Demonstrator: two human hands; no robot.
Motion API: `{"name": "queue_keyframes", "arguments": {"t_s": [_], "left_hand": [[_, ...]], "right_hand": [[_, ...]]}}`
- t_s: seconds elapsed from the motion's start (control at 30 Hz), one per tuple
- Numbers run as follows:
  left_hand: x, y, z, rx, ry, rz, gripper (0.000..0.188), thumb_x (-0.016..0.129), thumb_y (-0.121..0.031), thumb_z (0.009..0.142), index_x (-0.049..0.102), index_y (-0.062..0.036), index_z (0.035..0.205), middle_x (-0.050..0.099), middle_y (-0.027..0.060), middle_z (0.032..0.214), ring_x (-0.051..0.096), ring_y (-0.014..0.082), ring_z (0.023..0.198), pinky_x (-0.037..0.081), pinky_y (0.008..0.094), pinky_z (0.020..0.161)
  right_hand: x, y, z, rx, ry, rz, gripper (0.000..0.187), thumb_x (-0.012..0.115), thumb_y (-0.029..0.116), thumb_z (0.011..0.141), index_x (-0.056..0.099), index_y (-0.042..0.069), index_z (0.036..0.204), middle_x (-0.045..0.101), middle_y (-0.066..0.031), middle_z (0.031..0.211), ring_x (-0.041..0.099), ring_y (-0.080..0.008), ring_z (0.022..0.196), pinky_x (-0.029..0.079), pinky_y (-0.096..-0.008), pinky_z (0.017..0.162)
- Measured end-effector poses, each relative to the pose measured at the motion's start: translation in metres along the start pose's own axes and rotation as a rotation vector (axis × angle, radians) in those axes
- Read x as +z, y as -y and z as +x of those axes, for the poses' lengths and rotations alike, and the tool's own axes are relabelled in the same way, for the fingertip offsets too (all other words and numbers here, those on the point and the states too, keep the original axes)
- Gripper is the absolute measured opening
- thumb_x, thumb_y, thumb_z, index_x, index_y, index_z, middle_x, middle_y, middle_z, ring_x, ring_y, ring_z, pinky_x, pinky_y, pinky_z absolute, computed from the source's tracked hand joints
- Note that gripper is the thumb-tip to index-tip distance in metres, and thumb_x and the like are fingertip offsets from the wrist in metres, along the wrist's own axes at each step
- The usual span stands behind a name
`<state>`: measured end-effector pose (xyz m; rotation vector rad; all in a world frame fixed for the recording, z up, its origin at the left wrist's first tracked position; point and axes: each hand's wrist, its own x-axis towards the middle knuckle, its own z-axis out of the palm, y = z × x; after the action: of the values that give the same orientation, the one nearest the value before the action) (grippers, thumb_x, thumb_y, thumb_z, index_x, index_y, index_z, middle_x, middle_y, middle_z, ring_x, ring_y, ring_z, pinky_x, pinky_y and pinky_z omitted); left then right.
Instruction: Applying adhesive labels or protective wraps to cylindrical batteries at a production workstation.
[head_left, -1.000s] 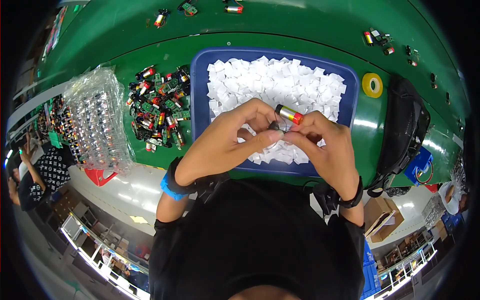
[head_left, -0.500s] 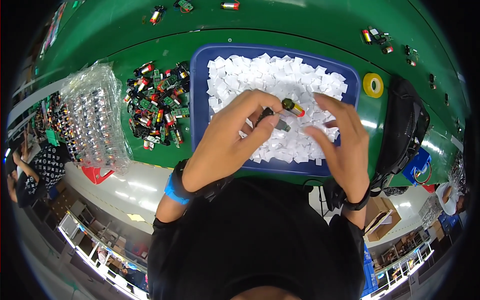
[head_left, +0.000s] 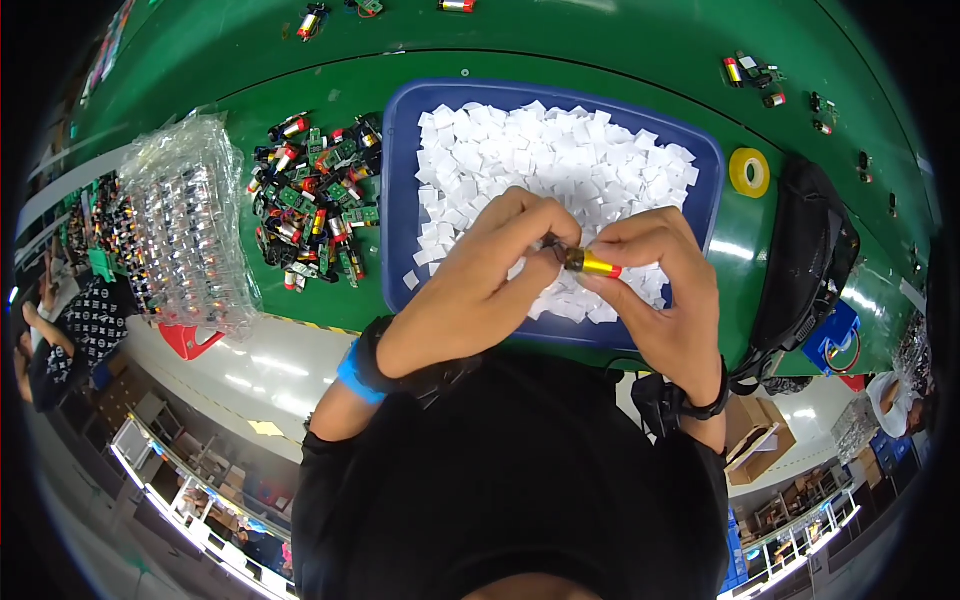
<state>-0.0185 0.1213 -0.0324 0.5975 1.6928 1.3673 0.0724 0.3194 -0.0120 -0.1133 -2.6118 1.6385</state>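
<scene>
A small cylindrical battery (head_left: 602, 267), yellow with a red end and a dark end, hangs over the blue tray (head_left: 398, 190). My left hand (head_left: 475, 280) is closed, its thumb and fingers pinching the dark end where wires seem to join it; its fingers hide most of the attached part. My right hand (head_left: 668, 290) is closed too, with thumb and fingertips on the battery's sides. Below both hands, small white paper squares (head_left: 530, 150) fill the tray in a loose heap.
Left of the tray lies a pile of batteries with green circuit boards (head_left: 310, 210). Beyond it sits a clear plastic blister tray (head_left: 190, 220) filled with parts. A yellow tape roll (head_left: 749, 172) and a black bag (head_left: 800, 250) lie to the right. Another person (head_left: 95, 330) is at far left.
My right hand has moved left and closed its fingertips on the battery. The battery has turned to lie flatter. A grey-green piece that showed under my left fingers is now hidden.
</scene>
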Motion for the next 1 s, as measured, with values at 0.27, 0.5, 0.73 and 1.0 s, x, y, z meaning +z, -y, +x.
{"name": "queue_keyframes", "arguments": {"t_s": [0.27, 0.5, 0.73, 1.0], "left_hand": [[-0.001, -0.007, 0.009, -0.275, 0.084, -0.826, 0.019, 0.047, -0.003, 0.1, 0.058, -0.0014, 0.116, 0.061, 0.009, 0.118, 0.057, 0.0171, 0.109, 0.044, 0.0329, 0.096], [0.003, -0.02, -0.005, -0.205, 0.035, -0.527, 0.024, 0.049, 0.002, 0.101, 0.057, 0.0014, 0.123, 0.06, 0.009, 0.12, 0.061, 0.0134, 0.1, 0.052, 0.0283, 0.082], [0.001, -0.016, -0.012, -0.141, 0.059, -0.446, 0.029, 0.054, 0.006, 0.098, 0.056, 0.0037, 0.127, 0.062, 0.0088, 0.113, 0.064, 0.0115, 0.087, 0.054, 0.0242, 0.064], [-0.009, -0.018, -0.009, -0.146, 0.006, -0.482, 0.034, 0.062, 0.003, 0.096, 0.055, 0.005, 0.13, 0.067, 0.0145, 0.114, 0.066, 0.0133, 0.077, 0.058, 0.0249, 0.064]], "right_hand": [[-0.005, 0.003, -0.005, -0.203, 0.05, -0.053, 0.026, 0.085, 0.0, 0.071, 0.068, 0.005, 0.09, 0.077, -0.0094, 0.099, 0.064, -0.0264, 0.094, 0.053, -0.0339, 0.079], [-0.005, 0.008, -0.009, -0.161, -0.01, -0.107, 0.021, 0.081, 0.004, 0.071, 0.073, 0.005, 0.09, 0.077, -0.0054, 0.097, 0.065, -0.0245, 0.094, 0.054, -0.0338, 0.077], [-0.005, 0.009, -0.003, -0.335, -0.08, -0.339, 0.018, 0.08, 0.003, 0.066, 0.072, 0.004, 0.082, 0.077, -0.0058, 0.099, 0.065, -0.0251, 0.094, 0.054, -0.0346, 0.077], [0.001, 0.031, 0.002, -0.18, -0.202, -0.29, 0.025, 0.085, 0.0, 0.071, 0.069, -0.001, 0.09, 0.072, -0.0136, 0.089, 0.064, -0.0216, 0.09, 0.054, -0.0302, 0.071]]}}
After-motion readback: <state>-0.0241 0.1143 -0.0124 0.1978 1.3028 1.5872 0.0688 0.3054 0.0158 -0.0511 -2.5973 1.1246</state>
